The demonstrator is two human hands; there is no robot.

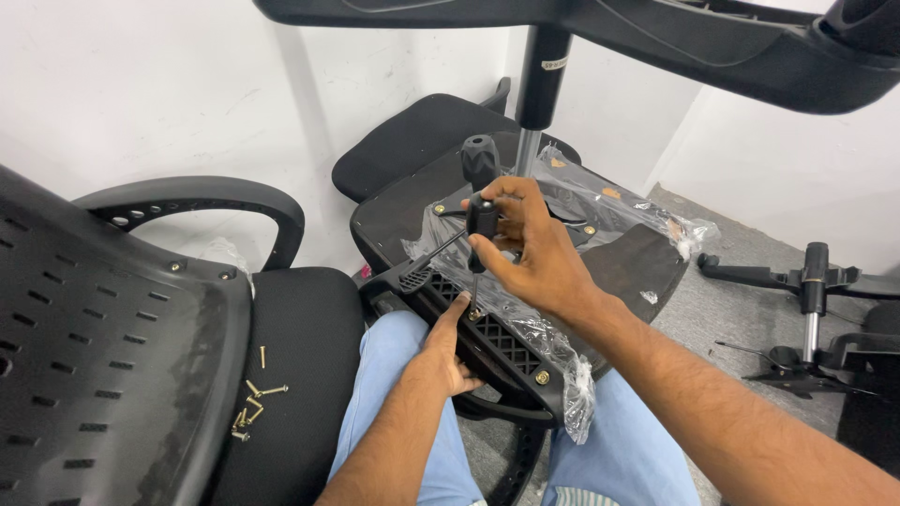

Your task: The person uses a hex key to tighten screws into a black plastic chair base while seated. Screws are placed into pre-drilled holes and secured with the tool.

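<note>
My right hand (525, 248) is closed around the black handle of a screwdriver (481, 201) that stands nearly upright, its thin shaft pointing down to a screw in a black perforated armrest bracket (497, 337). My left hand (448, 351) presses on the bracket beside the screwdriver tip, index finger stretched toward the screw. The bracket lies against an upturned black chair seat (637, 267) partly wrapped in clear plastic (609, 201). All of this rests over my lap in light blue trousers.
A second black chair (281, 375) stands at my left with several loose brass screws (253, 403) on its seat. A chair base with gas cylinder (544, 70) rises from the upturned seat. Another chair mechanism (811, 300) lies on the grey floor at right.
</note>
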